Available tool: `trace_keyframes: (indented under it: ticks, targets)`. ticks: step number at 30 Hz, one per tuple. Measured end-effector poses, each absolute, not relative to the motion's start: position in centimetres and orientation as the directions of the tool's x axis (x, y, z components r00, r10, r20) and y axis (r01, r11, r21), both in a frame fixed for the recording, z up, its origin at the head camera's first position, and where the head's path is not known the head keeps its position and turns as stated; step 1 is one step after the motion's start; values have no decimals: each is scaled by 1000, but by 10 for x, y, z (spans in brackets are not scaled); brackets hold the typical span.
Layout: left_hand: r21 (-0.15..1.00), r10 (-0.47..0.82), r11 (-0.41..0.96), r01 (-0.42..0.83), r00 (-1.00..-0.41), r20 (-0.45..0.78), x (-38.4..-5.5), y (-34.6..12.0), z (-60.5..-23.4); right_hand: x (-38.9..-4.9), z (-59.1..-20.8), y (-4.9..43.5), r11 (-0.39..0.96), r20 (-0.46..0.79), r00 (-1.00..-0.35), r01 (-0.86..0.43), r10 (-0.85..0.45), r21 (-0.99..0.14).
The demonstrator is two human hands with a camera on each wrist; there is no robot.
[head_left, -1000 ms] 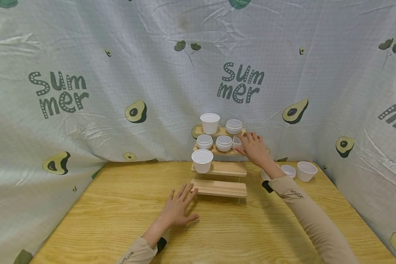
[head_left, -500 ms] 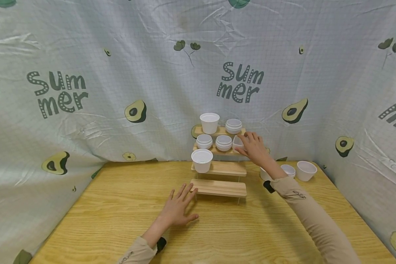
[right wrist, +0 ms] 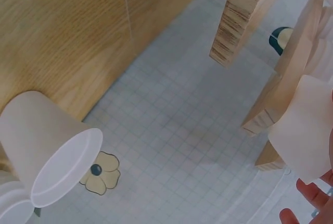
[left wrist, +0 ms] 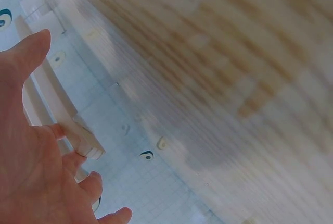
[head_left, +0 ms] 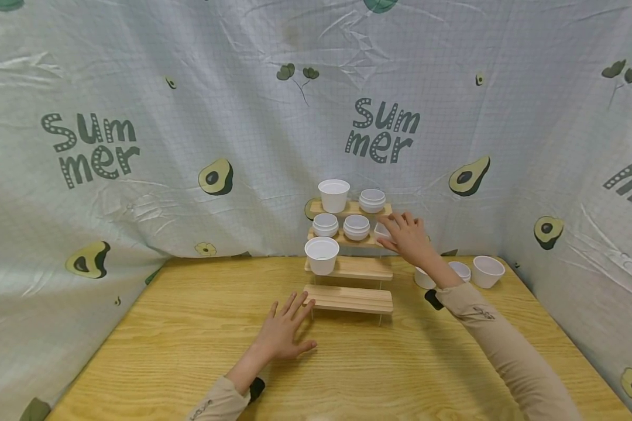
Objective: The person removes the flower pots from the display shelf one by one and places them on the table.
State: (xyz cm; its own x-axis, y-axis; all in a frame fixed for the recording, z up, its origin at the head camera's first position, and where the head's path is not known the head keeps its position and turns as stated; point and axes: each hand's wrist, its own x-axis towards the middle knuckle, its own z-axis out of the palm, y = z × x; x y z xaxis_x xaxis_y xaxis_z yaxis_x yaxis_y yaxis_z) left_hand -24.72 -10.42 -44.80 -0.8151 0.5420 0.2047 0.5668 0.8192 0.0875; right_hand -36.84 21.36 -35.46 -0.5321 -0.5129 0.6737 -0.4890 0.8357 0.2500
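Observation:
My right hand (head_left: 408, 237) pinches a small white angular cup (head_left: 383, 230) at the right end of the second shelf from the top (head_left: 342, 237) of a wooden tiered stand; fingers partly cover it. In the right wrist view the white cup (right wrist: 306, 130) overlaps the shelf ends, with fingertips (right wrist: 312, 195) below it. Left of it on that shelf sit two round white bowls (head_left: 356, 227). My left hand (head_left: 281, 334) has its fingers spread, fingertips at the left end of the lowest shelf (head_left: 350, 299).
A tall white cup (head_left: 334, 196) and a round bowl (head_left: 371, 201) stand on the top shelf. Another tall cup (head_left: 322, 256) is on the third shelf. Beside my right forearm, several white cups stand on the table, including a wide one (head_left: 488, 272). A printed curtain (head_left: 263, 146) hangs behind.
My right hand has shifted slightly right with the angular cup, widening the gap to the round bowl beside it. My left hand stays in place.

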Motion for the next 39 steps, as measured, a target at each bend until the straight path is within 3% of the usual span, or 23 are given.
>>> trace_keyframes:
  ticks: [25,39]
  targets:
    - [105,534,823,558,-823,192,-246,-105,-448,-344,-361,225,807,658,-521,-539,-543,240]
    - [101,536,823,559,-823,188,-248,-104,-450,-324,-374,240,777,665,-469,-563,-581,282]
